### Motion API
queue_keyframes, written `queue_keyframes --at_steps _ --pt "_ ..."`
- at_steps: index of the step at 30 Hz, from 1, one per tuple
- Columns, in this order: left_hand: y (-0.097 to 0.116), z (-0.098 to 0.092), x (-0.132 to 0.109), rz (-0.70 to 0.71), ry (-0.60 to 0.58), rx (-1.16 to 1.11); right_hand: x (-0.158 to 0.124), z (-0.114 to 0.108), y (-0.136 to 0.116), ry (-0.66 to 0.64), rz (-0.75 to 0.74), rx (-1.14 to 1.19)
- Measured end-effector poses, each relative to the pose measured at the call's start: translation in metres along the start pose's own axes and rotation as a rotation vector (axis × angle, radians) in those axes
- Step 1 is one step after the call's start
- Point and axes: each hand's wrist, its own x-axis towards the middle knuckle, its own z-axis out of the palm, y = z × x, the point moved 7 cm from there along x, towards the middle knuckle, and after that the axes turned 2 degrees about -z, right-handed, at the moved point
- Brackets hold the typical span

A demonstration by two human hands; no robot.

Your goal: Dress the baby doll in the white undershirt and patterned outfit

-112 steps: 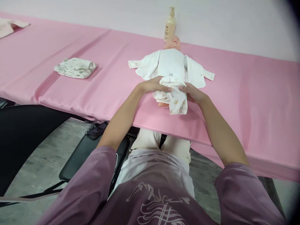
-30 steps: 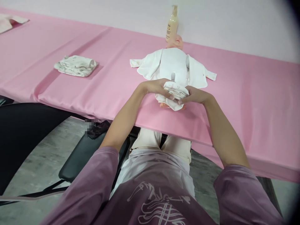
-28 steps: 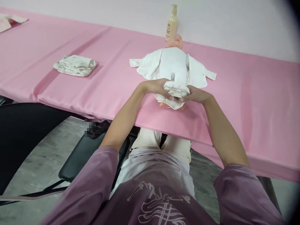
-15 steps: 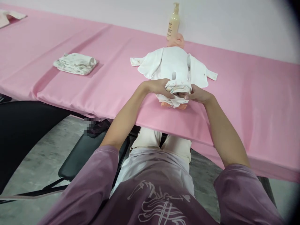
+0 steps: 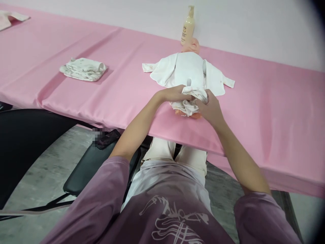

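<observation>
A baby doll point(image 5: 194, 45) lies on its back on the pink-covered table, its head away from me. Its torso is white, and a white long-sleeved baby top point(image 5: 162, 69) spreads open to both sides. White printed baby pants point(image 5: 189, 106) are bunched around the doll's lower legs, with the feet poking out below. My left hand point(image 5: 177, 93) grips the bunched cloth from the left, its fingertips partly inside the folds. On the opposite side my right hand point(image 5: 209, 106) is closed on the same cloth, thumb up along the edge. The folds hide most of the fingers.
Behind the doll's head stands a pump bottle point(image 5: 187, 30) near the wall. A folded white patterned cloth point(image 5: 83, 69) lies to the left, and another pale garment point(image 5: 11, 17) at the far left. Below the table's front edge is a black folding chair point(image 5: 86, 169).
My right hand has turned and moved inward over the pants, which are more crumpled now. My left fingers have shifted slightly up the cloth. The doll and its top stay in place.
</observation>
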Motion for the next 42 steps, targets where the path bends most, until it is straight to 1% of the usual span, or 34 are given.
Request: queue_keyframes --at_steps 2,4,8,11,16,22,25,29,31,36,39,42 --pt "0.002 0.003 -0.001 0.014 -0.015 0.004 -0.02 0.005 -0.002 0.069 0.012 -0.015" --pt "0.004 0.005 -0.001 0.044 -0.039 0.01 -0.038 0.011 -0.003 0.105 0.026 -0.005" --pt "0.005 0.007 0.002 0.094 -0.056 0.064 -0.06 0.012 0.0 0.164 0.056 -0.036" --pt "0.006 0.012 0.004 0.088 -0.048 0.132 -0.067 0.009 0.006 0.206 0.045 -0.131" --pt "0.016 0.022 0.004 0.013 0.04 0.307 -0.073 0.002 0.018 0.277 0.052 -0.303" --pt "0.027 0.033 0.012 -0.027 0.08 0.541 -0.077 -0.001 0.022 0.326 0.051 -0.435" --pt "0.03 0.035 0.013 -0.034 0.083 0.584 -0.075 -0.004 0.025 0.313 0.072 -0.431" --pt "0.031 0.036 0.011 -0.061 0.077 0.584 -0.065 -0.009 0.037 0.225 0.193 -0.341" --pt "0.031 0.035 0.009 -0.087 0.069 0.576 -0.06 -0.012 0.042 0.184 0.224 -0.272" --pt "0.033 0.036 0.003 -0.139 0.036 0.579 -0.052 -0.017 0.047 0.128 0.207 -0.201" --pt "0.031 0.036 0.003 -0.12 0.034 0.58 -0.048 -0.016 0.05 0.105 0.184 -0.17" --pt "0.024 0.035 0.005 -0.085 0.051 0.593 -0.044 -0.016 0.053 0.084 0.164 -0.145"
